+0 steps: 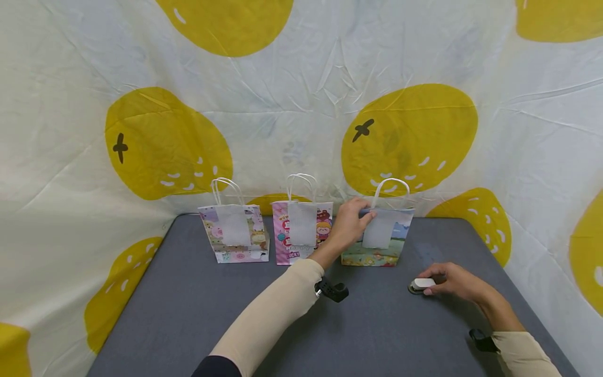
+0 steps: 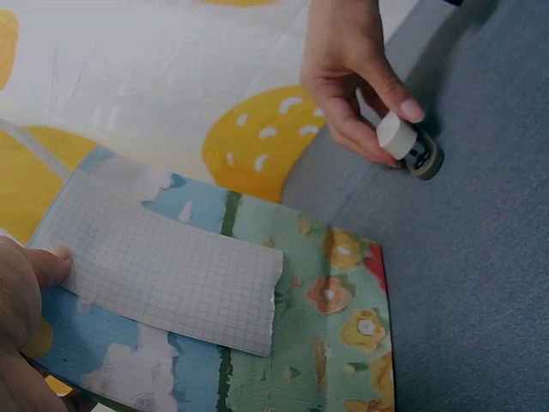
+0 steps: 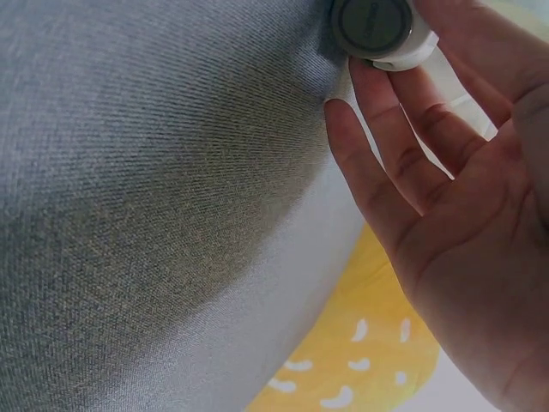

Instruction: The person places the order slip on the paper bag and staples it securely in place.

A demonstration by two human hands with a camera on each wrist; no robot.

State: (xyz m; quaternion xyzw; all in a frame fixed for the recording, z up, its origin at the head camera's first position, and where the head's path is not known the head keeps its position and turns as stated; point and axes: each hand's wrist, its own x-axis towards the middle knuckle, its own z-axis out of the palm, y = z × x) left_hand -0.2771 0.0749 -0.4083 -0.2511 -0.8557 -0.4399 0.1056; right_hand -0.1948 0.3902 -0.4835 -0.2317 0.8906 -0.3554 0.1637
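My left hand (image 1: 349, 224) pinches the top left corner of a paper gift bag (image 1: 372, 258) painted with sky, grass and flowers. In the left wrist view its thumb presses on a squared paper slip (image 2: 184, 266) that lies over the bag's front; the other fingers go behind the bag. Right of this bag, my right hand (image 1: 456, 283) holds a small white mini stapler (image 1: 423, 283) with a dark base low over the table, between thumb and fingertips. The stapler's rounded grey underside (image 3: 373, 21) shows in the right wrist view.
Two more gift bags stand upright to the left: a pink one (image 1: 281, 238) in the middle and an animal-print one (image 1: 240, 255) further left. Each bears a white slip and white handles. The grey table (image 1: 198, 324) meets a lemon-print cloth (image 1: 292, 125) behind.
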